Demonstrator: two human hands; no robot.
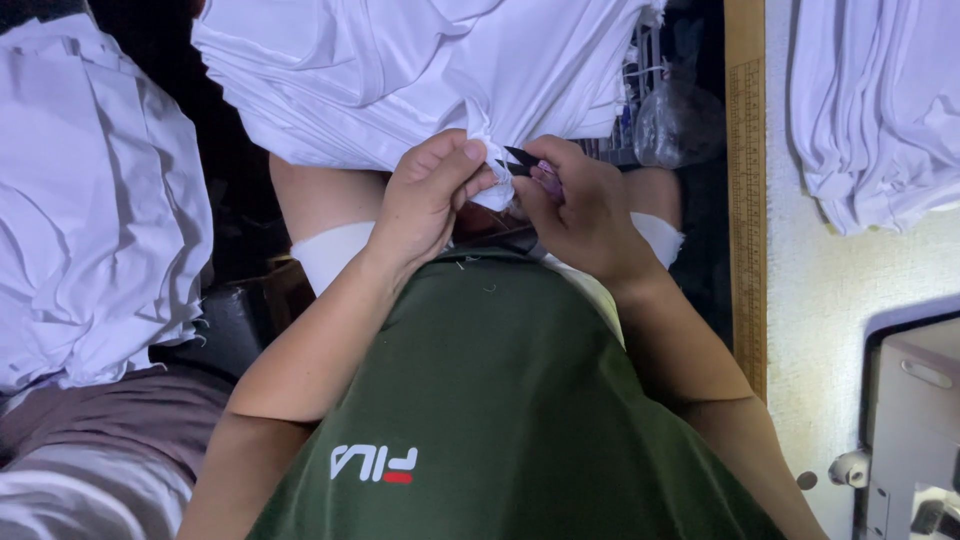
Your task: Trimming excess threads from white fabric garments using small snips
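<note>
A bunched corner of white cloth (492, 178) sits pinched between the two hands, hanging from the larger white garment (420, 70) spread just above them; the left hand (430, 195) is curled closed around that corner, thumb pressed over the fold and fingers tucked under, so the fabric is gripped tight; the right hand (580, 205) is closed too, wrapped around small thread snips (522, 160) whose dark pointed blades poke out toward the cloth and touch or nearly touch it, though I cannot tell which; the handle of the snips is mostly hidden inside the fist, with only a hint of pink showing by the fingers; how far apart the blades stand is too small to make out; below the hands lies the person's dark green shirt (500, 400), with both forearms running down to the bottom edge; far to the left of the left hand is a heap of white cloth (90, 200), cut off by the frame; to the right of the right hand a wooden ruler (745, 200) runs along a pale table edge, with another white pile (870, 110) beyond it and a sewing machine (915, 430), partly cut off, in the lower corner.
</note>
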